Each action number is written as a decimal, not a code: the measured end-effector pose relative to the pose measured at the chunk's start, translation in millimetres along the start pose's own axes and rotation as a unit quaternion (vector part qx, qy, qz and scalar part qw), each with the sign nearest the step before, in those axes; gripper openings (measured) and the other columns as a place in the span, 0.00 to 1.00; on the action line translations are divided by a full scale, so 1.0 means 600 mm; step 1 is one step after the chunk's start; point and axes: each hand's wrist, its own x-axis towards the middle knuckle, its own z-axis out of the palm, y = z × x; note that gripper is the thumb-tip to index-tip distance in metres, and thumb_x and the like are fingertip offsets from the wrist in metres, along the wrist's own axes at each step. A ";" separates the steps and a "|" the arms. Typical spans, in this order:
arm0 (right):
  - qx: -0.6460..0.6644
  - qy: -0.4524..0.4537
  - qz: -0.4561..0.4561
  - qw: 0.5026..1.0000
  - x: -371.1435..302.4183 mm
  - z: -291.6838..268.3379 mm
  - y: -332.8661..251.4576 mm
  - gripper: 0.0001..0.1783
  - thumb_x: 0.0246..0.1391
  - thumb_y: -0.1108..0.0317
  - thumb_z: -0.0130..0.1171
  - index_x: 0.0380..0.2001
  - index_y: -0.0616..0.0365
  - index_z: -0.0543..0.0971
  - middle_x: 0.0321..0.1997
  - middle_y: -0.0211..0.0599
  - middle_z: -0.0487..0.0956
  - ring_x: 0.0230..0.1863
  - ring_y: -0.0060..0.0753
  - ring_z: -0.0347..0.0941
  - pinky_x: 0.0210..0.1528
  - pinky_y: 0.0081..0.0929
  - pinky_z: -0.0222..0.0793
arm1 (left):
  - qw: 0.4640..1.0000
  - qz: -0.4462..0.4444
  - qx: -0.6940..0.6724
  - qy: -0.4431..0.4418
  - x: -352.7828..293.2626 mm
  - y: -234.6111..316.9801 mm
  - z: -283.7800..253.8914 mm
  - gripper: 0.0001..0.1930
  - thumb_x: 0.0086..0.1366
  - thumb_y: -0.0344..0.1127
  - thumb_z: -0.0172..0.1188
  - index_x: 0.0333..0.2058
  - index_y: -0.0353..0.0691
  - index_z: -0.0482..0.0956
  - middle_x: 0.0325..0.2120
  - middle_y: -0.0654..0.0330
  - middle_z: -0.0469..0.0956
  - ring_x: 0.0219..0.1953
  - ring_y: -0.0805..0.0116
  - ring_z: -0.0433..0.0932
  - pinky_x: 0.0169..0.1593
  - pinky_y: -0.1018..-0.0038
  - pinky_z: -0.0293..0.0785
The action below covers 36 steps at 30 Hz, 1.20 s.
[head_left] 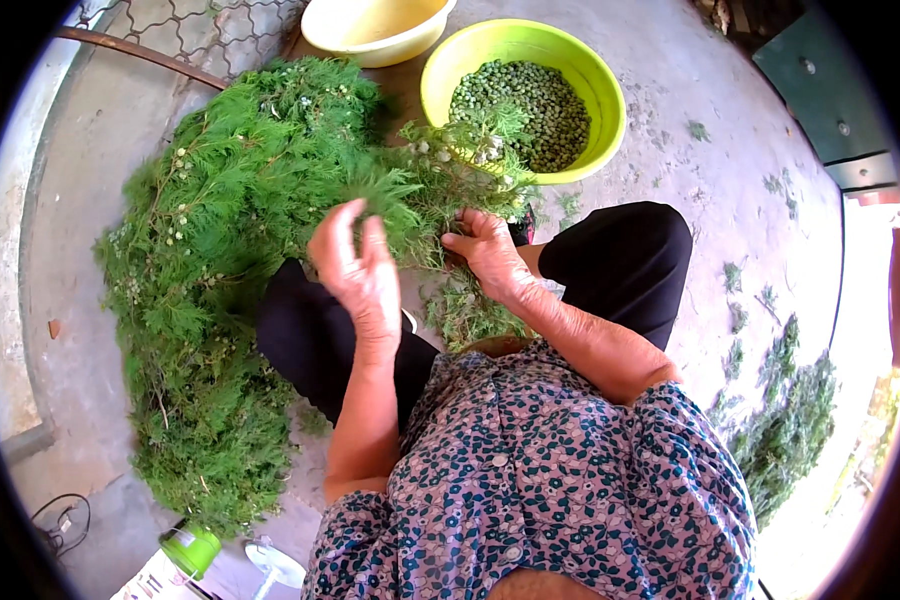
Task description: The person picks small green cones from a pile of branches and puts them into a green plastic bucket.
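Observation:
My right hand (pixel 492 254) is closed, thumb and fingertips on a conifer branch (pixel 455 165) that bears pale round cones at its far end. The branch reaches toward the rim of a lime-green basin (pixel 610 125), which holds many small green cones (pixel 520 110). To the left, my left hand (pixel 355 265) is raised with thumb and fingers apart. Feathery green tips show just beyond its fingertips, and no grip on them is visible. A large heap of cut conifer branches (pixel 205 235) lies beside my left leg.
A cream basin (pixel 375 45) stands beside the green one. Loose sprigs (pixel 480 315) lie between my legs, and more conifer cuttings (pixel 785 410) are on the floor at right. Around me are a dark green cabinet (pixel 825 95), a metal lattice (pixel 210 35) and a small green container (pixel 190 550).

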 end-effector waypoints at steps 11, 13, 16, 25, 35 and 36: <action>-0.024 -0.095 0.015 0.995 -0.022 0.025 0.002 0.15 0.44 0.78 0.54 0.38 0.69 0.72 0.34 0.37 0.76 0.33 0.22 0.68 0.37 0.20 0.65 | 0.989 -0.059 0.051 -0.128 -0.010 0.027 0.041 0.06 0.50 0.31 0.59 0.28 0.39 0.75 0.33 0.58 0.74 0.32 0.58 0.75 0.35 0.71 0.71; -0.077 -0.098 0.023 0.992 -0.026 0.024 0.000 0.15 0.44 0.78 0.54 0.39 0.70 0.71 0.34 0.37 0.76 0.34 0.22 0.68 0.37 0.20 0.65 | 0.994 -0.020 0.049 -0.093 -0.003 0.019 0.044 0.08 0.51 0.32 0.59 0.31 0.39 0.76 0.34 0.59 0.74 0.32 0.59 0.75 0.35 0.71 0.71; -0.110 -0.102 0.045 0.988 -0.035 0.028 -0.011 0.16 0.42 0.79 0.54 0.39 0.69 0.71 0.34 0.37 0.75 0.35 0.22 0.68 0.39 0.20 0.65 | 0.996 0.008 0.054 -0.065 0.009 0.027 0.038 0.10 0.50 0.34 0.60 0.32 0.39 0.78 0.33 0.59 0.75 0.33 0.61 0.75 0.37 0.72 0.71; -0.191 -0.187 -0.007 0.964 -0.030 0.016 0.013 0.18 0.41 0.77 0.56 0.40 0.70 0.71 0.37 0.44 0.76 0.39 0.32 0.71 0.44 0.26 0.65 | 0.991 -0.037 0.028 -0.128 -0.001 -0.001 0.034 0.11 0.51 0.29 0.61 0.34 0.32 0.76 0.26 0.58 0.77 0.28 0.69 0.75 0.35 0.77 0.70; -0.526 -0.074 -0.210 0.821 -0.067 0.002 -0.064 0.09 0.44 0.67 0.56 0.26 0.63 0.73 0.25 0.49 0.74 0.30 0.49 0.71 0.32 0.37 0.67 | 0.962 -0.182 -0.166 -0.120 -0.013 -0.012 0.030 0.06 0.51 0.24 0.60 0.29 0.30 0.77 0.18 0.67 0.73 0.20 0.84 0.65 0.24 0.85 0.62; -0.488 -0.028 -0.299 0.820 -0.065 -0.001 -0.071 0.06 0.44 0.69 0.56 0.27 0.60 0.74 0.25 0.46 0.74 0.29 0.45 0.72 0.31 0.34 0.68 | 0.959 -0.197 -0.168 -0.118 -0.013 -0.006 0.029 0.06 0.50 0.24 0.60 0.29 0.30 0.77 0.19 0.67 0.73 0.20 0.84 0.65 0.24 0.86 0.63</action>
